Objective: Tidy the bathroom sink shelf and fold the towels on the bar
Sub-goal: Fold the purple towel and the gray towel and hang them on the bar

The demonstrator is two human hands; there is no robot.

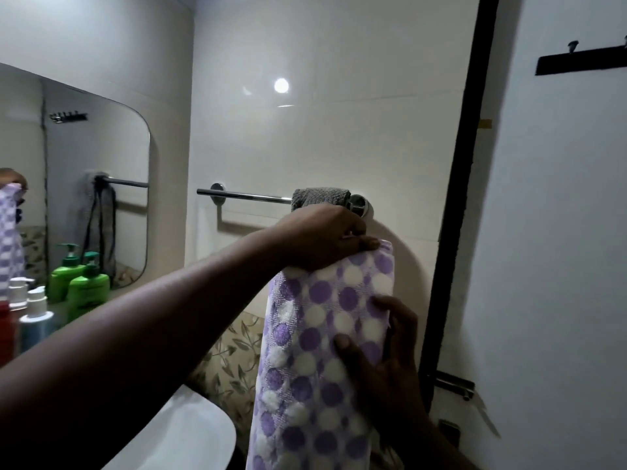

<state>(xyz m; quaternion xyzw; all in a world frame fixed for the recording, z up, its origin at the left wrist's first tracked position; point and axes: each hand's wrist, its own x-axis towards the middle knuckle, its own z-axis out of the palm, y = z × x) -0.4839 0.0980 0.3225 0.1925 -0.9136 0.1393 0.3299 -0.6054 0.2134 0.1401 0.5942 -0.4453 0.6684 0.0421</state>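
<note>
**Dotted towel held up below the towel bar**

At the far left, a red bottle and a white pump bottle are seen standing close together, the red one cut by the frame edge. Just to their right a green pump bottle stands against the mirror, in which its double, a bar and a hanging grey cloth are reflected. A white sink is seen near, at the lower left, under the forearm.

On the tiled far wall a chrome towel bar is fixed. A grey towel is draped over its right end, bunched against the right bracket. Just below it, the left hand is closed over the top edge of a purple-and-white dotted towel, the fingers curled round the fold. Whether this hand touches the grey towel cannot be told.

The dotted towel is held below the bar and hangs straight down as a narrow folded strip, its lower end running out of view. Lower on its right side it is gripped by the right hand, the thumb pressed on the front face and the fingers wrapped at the right edge.

Further right, a black door frame runs from top to bottom, and a dark hook rack is mounted high on the right wall.
</note>
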